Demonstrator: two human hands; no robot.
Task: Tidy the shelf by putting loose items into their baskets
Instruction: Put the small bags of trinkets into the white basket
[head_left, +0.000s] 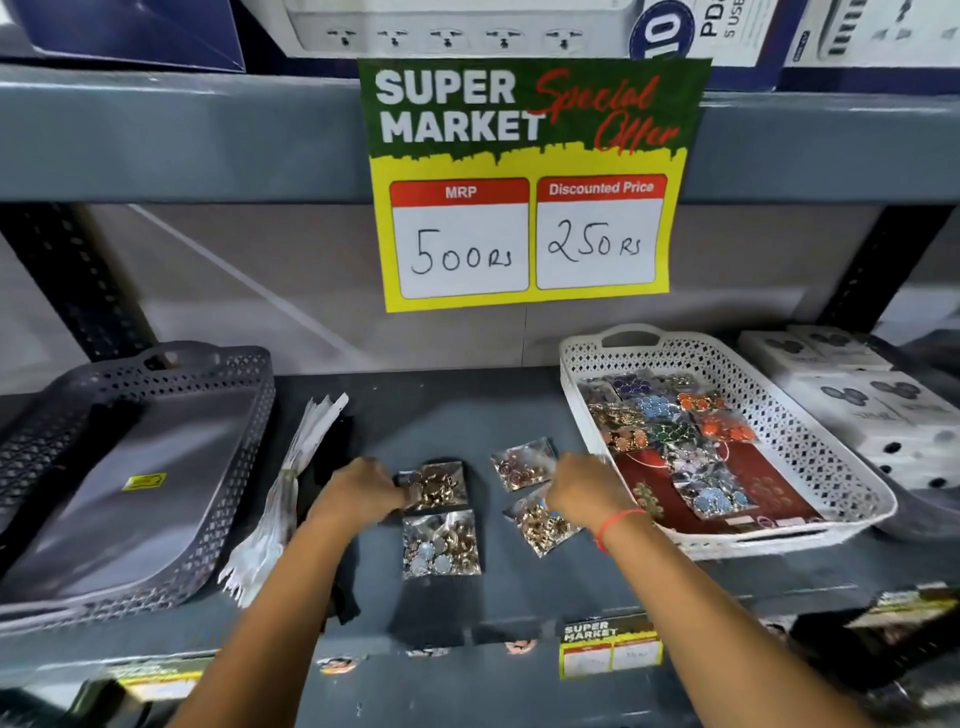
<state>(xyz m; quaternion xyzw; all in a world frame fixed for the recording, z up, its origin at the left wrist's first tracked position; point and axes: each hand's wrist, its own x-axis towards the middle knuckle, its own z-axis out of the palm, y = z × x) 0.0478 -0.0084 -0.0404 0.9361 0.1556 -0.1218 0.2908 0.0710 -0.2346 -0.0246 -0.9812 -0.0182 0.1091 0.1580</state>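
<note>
Your two forearms come into the head view bare, with no sleeves showing anywhere along them. Your left hand (358, 491) wears nothing: no ring, watch or band is visible. Your right hand (582, 488) is equally plain, but a thin red thread bracelet (615, 525) circles its wrist, with a short loose end hanging off near the lower edge.
</note>
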